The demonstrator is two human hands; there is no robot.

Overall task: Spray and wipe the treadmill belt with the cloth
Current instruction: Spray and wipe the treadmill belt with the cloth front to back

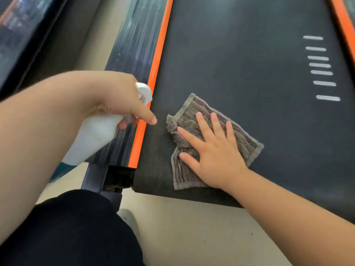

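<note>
We find the treadmill belt running away from us, bordered on its left by an orange strip and a ribbed black side rail.

The grey-brown cloth lies on the belt near its near left corner, just beside the orange strip. Its left edge is bunched.

Our right hand rests flat on the cloth. The fingers are straight and spread, and the palm presses down.

Our left hand grips the white spray bottle at its neck. The fingers are curled round it and the index finger is extended toward the belt. The bottle hangs above the side rail, tilted, with its nozzle toward the belt.

A row of white bars marks the belt's right side. A black-clad leg shows above the pale floor.
</note>
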